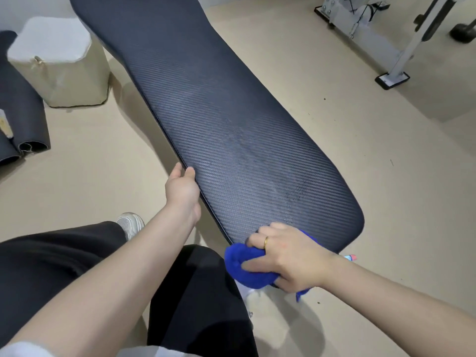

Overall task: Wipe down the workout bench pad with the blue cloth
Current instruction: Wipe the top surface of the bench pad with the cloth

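Where pad (219, 119) runs, box (61, 65) beside

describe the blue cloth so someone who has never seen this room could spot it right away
Find the long dark bench pad that runs across the beige floor, and follow it to its rounded near end. There the right hand, wearing a gold ring, clutches the blue cloth, bunched against the pad's edge. It is the only vivid blue, fuzzy thing among dark and pale surfaces.
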A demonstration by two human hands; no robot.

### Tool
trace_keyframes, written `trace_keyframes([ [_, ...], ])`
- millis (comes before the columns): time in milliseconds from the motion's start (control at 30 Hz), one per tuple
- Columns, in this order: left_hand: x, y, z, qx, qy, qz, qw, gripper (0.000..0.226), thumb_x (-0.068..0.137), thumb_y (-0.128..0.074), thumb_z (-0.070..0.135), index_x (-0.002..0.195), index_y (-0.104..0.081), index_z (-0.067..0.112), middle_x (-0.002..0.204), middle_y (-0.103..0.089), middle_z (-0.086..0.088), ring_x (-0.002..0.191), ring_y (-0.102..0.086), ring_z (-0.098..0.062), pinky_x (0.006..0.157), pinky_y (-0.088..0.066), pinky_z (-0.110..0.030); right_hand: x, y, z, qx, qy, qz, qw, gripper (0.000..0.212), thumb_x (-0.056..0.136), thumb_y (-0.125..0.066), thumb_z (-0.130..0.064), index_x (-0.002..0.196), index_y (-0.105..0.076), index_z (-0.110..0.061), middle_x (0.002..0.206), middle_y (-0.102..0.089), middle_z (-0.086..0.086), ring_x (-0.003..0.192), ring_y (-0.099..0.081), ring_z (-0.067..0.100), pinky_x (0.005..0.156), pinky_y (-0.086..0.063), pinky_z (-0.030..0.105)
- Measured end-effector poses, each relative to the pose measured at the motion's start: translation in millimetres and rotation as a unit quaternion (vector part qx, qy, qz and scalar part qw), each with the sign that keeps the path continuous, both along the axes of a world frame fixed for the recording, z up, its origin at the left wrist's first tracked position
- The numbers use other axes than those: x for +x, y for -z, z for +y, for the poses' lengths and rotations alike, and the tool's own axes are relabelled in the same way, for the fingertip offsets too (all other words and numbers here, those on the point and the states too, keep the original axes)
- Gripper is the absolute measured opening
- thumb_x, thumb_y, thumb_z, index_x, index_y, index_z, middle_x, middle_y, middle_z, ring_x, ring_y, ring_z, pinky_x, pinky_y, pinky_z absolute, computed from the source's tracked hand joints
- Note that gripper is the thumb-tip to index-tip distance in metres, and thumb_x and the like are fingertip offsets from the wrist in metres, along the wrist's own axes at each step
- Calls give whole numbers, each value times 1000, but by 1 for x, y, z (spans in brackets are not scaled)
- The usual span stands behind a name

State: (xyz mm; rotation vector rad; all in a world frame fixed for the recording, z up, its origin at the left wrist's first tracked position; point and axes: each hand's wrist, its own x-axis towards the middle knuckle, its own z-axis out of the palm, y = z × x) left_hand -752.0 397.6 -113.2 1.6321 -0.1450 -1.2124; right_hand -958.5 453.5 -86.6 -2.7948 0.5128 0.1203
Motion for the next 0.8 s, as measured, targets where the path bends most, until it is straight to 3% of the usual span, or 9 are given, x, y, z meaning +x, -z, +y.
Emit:
trace_keyframes([
  [100, -3, -1, 4, -2, 0, -15, 1000, 49, 99, -39, 18, 147, -29, 19, 150, -39, -2, 139, -35, -24, 115, -26, -38, 3, 2, -21, -24, 26, -33, 999, 38, 58, -45, -23, 89, -67, -29, 75, -56, 3, 62, -53, 25, 55, -42, 28],
  [233, -14, 0, 20, 18, 20, -55, 998, 67, 97, -42, 21, 150, -1, 23, 155, -25, -4, 142, -27, -20, 116, -18, -35, 5, 2, -49, -92, 247, -57, 963, 36, 59, -38, -24, 84, -63, -20, 75, -54, 9, 63, -54, 30, 56, -40, 30],
  [400, -29, -9, 29, 17, 69, -103, 992, 84, 82, -50, 26, 149, 0, 25, 153, -23, -8, 139, -30, -23, 117, -21, -41, -35, 6, -3, -73, 123, -41, 989, 33, 61, -45, -24, 93, -54, -27, 79, -58, 7, 60, -49, 26, 55, -39, 31],
  [467, -32, -15, 20, 25, 78, -144, 986, 78, 79, -51, 25, 148, -12, 23, 148, -27, -8, 134, -33, -27, 114, -27, -44, -42, 6, -19, -64, 156, -40, 985, 32, 61, -44, -24, 93, -52, -28, 78, -57, 8, 61, -52, 27, 55, -42, 31],
  [533, -35, -17, 15, 28, 68, -162, 984, 67, 80, -49, 22, 142, -24, 18, 139, -33, -9, 126, -38, -29, 110, -34, -45, -43, 8, -54, -95, 274, -48, 956, 30, 63, -42, -22, 92, -49, -26, 78, -54, 12, 65, -56, 32, 57, -42, 32],
  [633, -39, -13, 17, 33, 76, -182, 980, 62, 85, -47, 19, 143, -24, 16, 140, -29, -9, 125, -36, -29, 111, -32, -43, -49, 9, -95, -133, 501, -27, 855, 27, 73, -51, -13, 98, -61, -18, 93, -52, 16, 84, -55, 38, 63, -37, 33],
  [700, -39, -11, 19, 28, 75, -189, 979, 63, 85, -47, 19, 144, -23, 14, 142, -27, -11, 128, -34, -30, 112, -30, -42, -48, 8, -96, -131, 546, -6, 827, 27, 74, -53, -12, 99, -63, -14, 96, -52, 16, 89, -53, 37, 67, -39, 34],
  [733, -39, -11, 19, 24, 73, -189, 979, 63, 85, -47, 18, 143, -23, 13, 142, -27, -12, 128, -35, -30, 112, -30, -43, -43, 5, -88, -126, 535, -13, 835, 25, 73, -52, -13, 96, -62, -13, 93, -51, 16, 86, -54, 37, 66, -41, 35],
  [800, -39, -11, 18, 29, 74, -191, 978, 63, 86, -47, 19, 144, -22, 13, 143, -26, -11, 129, -33, -30, 113, -28, -41, -35, 7, -62, -118, 444, -54, 887, 25, 68, -47, -17, 88, -61, -14, 81, -51, 15, 71, -55, 36, 59, -44, 35],
])
